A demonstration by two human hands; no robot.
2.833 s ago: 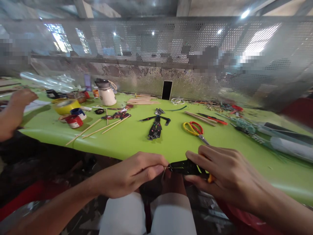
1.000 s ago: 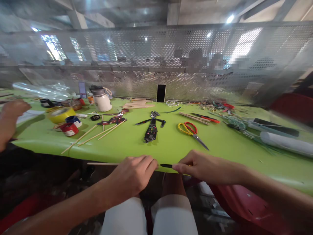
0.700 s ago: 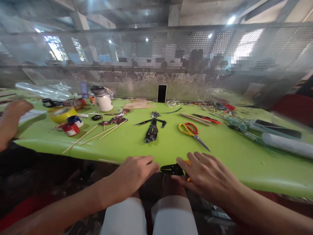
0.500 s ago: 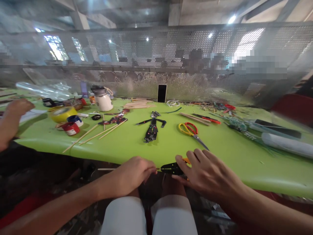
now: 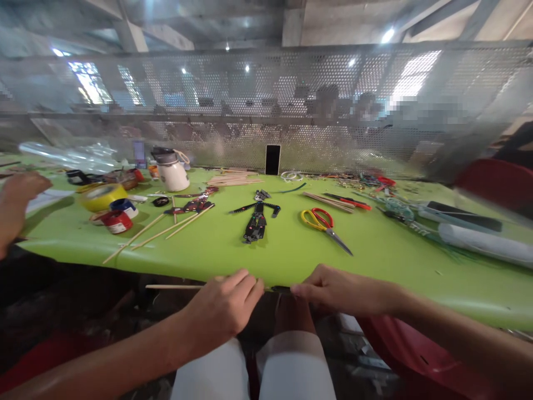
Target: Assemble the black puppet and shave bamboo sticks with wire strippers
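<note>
My left hand [image 5: 233, 303] is closed around a thin wooden stick [image 5: 172, 287], whose pale length sticks out to the left over the table's front edge. Just to its right, my right hand [image 5: 333, 289] grips wire strippers, of which only the black jaws [image 5: 280, 289] show. Those jaws meet or nearly meet the stick's right end; the exact contact is too small to make out. On the table beyond my hands lies a flat black jointed figure [image 5: 255, 222]. Scissors [image 5: 327, 226] with one yellow and one red handle rest to its right, blades toward me.
A green-covered table [image 5: 200, 250] spans the view. Left stand a white jug [image 5: 174, 175], yellow tape [image 5: 104, 197], a red paint pot [image 5: 117, 222] and a red figure [image 5: 195, 205] with sticks. A phone [image 5: 272, 160] leans behind. Another person's hand [image 5: 25, 189] is far left.
My right hand has turned over, palm down, rotating the wire strippers so their orange handles are hidden. My left hand has rolled slightly, and more of the stick shows at left.
</note>
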